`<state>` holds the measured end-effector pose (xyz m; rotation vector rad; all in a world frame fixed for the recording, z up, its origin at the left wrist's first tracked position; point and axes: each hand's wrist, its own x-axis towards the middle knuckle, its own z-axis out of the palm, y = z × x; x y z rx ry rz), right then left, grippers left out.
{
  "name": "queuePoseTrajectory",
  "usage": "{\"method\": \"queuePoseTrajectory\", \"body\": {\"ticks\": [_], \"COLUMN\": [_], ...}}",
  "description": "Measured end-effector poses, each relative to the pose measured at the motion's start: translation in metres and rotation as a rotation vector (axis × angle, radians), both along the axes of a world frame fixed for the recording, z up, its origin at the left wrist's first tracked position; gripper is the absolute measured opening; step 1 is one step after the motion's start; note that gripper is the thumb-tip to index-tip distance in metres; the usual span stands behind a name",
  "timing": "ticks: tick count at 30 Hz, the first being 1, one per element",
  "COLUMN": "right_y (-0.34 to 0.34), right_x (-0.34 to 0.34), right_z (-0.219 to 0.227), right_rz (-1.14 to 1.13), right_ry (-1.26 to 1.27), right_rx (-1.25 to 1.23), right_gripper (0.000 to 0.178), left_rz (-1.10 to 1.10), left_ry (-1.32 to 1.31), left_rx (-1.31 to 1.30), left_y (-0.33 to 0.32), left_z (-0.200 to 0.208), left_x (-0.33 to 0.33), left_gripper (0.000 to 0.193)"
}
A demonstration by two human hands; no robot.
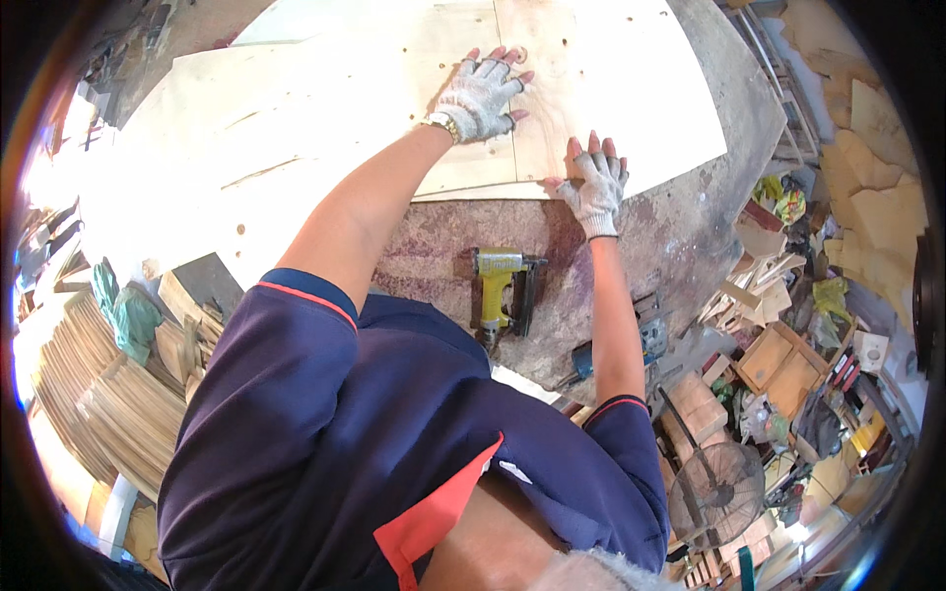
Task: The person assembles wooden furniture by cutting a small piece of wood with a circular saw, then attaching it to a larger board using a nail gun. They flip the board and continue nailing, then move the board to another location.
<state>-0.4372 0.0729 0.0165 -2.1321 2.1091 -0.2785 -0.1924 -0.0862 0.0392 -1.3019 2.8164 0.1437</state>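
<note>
Pale plywood sheets (394,108) cover the far part of the worktop, with a straight seam between two pieces. My left hand (478,100), in a grey fingerless work glove with a watch at the wrist, lies palm down beside that seam, its fingers spread. Close to the near edge of the plywood, my right hand (597,189) presses flat in a matching glove, fingers stretched out. Neither hand grips anything. A yellow-green and black nail gun (498,286) lies on the worktop below the plywood edge, between my forearms. Bright glare washes out much of the sheet.
The stained worktop (424,246) carries a blue tool (652,337), partly hidden by my right forearm. A round fan (717,491), a wooden box (781,361) and wood scraps clutter the right. Curved stacked wood strips (118,404) and green cloth (130,315) stand at left.
</note>
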Motion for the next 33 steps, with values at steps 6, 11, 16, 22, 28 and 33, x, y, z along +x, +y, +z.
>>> {"method": "queuePoseTrajectory", "body": {"ticks": [6, 11, 16, 22, 28, 33], "right_y": [0.001, -0.001, -0.053, -0.205, -0.311, -0.319], "right_x": [0.000, 0.002, 0.020, 0.054, 0.067, 0.072], "right_z": [-0.002, 0.009, 0.027, 0.025, 0.016, 0.016], "right_rz": [-0.003, -0.012, -0.096, 0.168, 0.314, 0.341], "right_ry": [0.002, -0.059, -0.394, -0.244, -0.204, -0.093], "right_rx": [-0.030, -0.021, -0.173, -0.286, -0.074, -0.053], "right_gripper": [0.083, 0.074, 0.054, 0.043, 0.037, 0.030], "left_rz": [0.001, 0.003, -0.008, -0.041, -0.067, -0.077], "left_ry": [0.009, -0.002, 0.062, 0.124, 0.218, 0.288], "left_rx": [-0.019, -0.007, 0.011, 0.217, 0.245, 0.293], "left_y": [0.000, 0.001, -0.001, -0.007, -0.011, -0.013], "left_z": [-0.004, -0.005, -0.003, 0.009, 0.013, 0.010], "left_x": [0.000, -0.001, 0.002, 0.007, 0.012, 0.013], "left_gripper": [0.068, 0.066, 0.066, 0.072, 0.065, 0.065]}}
